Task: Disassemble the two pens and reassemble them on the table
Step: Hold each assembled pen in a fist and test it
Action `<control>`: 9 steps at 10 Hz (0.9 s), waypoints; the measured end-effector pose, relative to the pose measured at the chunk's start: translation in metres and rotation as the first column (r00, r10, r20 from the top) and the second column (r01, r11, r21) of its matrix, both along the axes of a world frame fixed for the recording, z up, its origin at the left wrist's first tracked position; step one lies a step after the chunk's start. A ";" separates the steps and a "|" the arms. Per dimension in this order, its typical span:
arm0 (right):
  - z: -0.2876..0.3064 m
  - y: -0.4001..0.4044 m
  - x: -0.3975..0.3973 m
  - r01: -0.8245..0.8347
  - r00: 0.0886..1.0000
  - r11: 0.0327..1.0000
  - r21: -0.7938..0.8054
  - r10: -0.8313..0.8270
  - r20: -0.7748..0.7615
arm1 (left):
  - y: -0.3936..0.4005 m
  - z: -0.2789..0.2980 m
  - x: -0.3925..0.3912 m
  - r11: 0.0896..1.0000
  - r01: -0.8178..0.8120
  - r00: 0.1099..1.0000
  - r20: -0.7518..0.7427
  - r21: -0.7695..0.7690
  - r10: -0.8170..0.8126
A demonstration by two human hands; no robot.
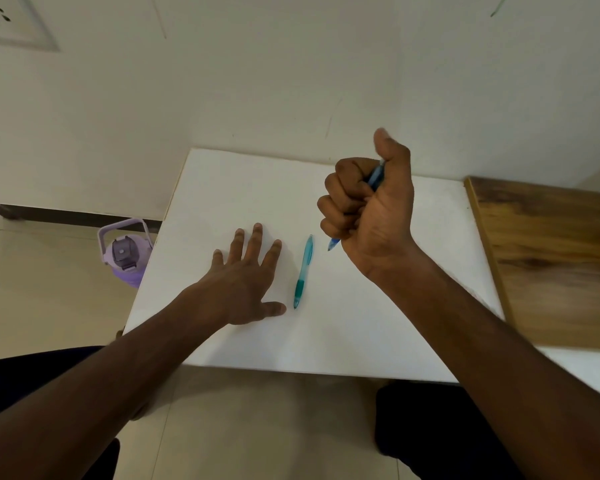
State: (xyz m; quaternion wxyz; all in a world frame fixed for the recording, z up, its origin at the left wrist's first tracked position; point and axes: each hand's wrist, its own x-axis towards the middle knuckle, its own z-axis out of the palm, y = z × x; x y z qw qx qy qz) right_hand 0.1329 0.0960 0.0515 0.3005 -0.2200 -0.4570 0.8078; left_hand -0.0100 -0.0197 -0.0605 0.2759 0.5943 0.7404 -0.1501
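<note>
Two pens: blue pen (376, 176) fisted in right hand (368, 206), raised.
Teal pen (303, 271): flat on white table (378, 327), long axis near-to-far.
Left hand (246, 282): flat, fingers spread, holding nothing, thumb just beside teal tip, nearer.

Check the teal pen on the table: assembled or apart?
Assembled: the teal pen lies in one piece on the white table, grip end toward the person, no loose parts beside it.

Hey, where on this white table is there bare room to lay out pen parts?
The far left of the white table, beyond the left hand, is bare, as is the near strip by the front edge. The middle is crowded: the teal pen lies between the left hand and the right hand, which grips the blue pen.
</note>
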 end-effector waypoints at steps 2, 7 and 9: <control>-0.001 -0.001 0.000 0.003 1.000 1.000 -0.002 -0.003 0.008 | -0.001 -0.001 0.000 1.000 0.000 1.000 0.001 0.002 0.000; -0.002 -0.001 -0.001 0.004 1.000 1.000 -0.012 -0.004 0.006 | 0.000 -0.001 0.000 1.000 -0.004 1.000 0.012 -0.001 0.004; -0.003 -0.002 -0.002 0.018 1.000 1.000 -0.002 -0.018 0.011 | 0.001 0.002 0.000 1.000 -0.010 1.000 0.014 -0.011 0.010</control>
